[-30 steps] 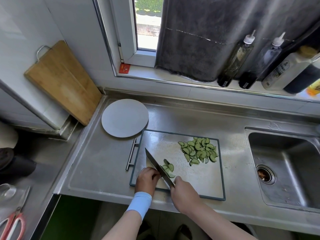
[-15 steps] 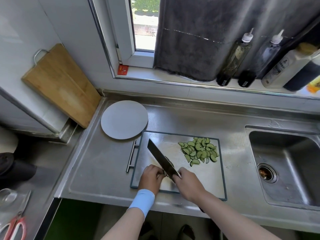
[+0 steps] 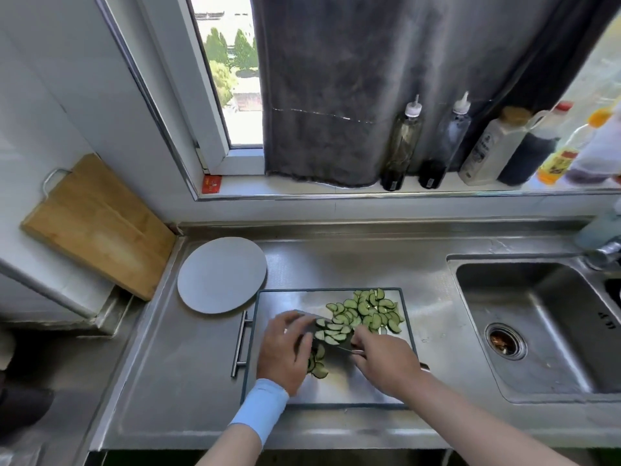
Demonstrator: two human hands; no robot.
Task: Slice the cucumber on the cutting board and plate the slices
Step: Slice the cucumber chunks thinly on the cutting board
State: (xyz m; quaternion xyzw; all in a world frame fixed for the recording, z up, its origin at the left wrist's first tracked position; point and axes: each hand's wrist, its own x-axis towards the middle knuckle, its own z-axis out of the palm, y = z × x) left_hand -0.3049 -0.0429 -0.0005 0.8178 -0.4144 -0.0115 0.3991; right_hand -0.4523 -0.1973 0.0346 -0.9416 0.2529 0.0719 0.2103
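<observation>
The steel cutting board point(image 3: 289, 301) lies on the counter in front of me. A pile of green cucumber slices point(image 3: 368, 311) covers its far right part. My right hand point(image 3: 386, 361) is shut on the handle of the knife point(image 3: 311, 323), whose blade lies flat and low over the board with several slices point(image 3: 332, 332) resting on it. My left hand point(image 3: 285, 348) lies spread against the blade's left side, fingers touching it. A few more slices point(image 3: 317, 366) sit on the board by my left palm. The round grey plate point(image 3: 221, 274) stands bare, just left of the board's far corner.
A sink point(image 3: 537, 331) with a drain opens to the right of the board. A wooden board point(image 3: 97, 223) leans on the wall at the far left. Several bottles point(image 3: 401, 146) line the window sill behind a dark curtain. The board's bar handle point(image 3: 240, 344) sticks out left.
The knife has gone from edge-down cutting near the board's front to lying flat with slices on the blade. My left hand has moved up against the blade.
</observation>
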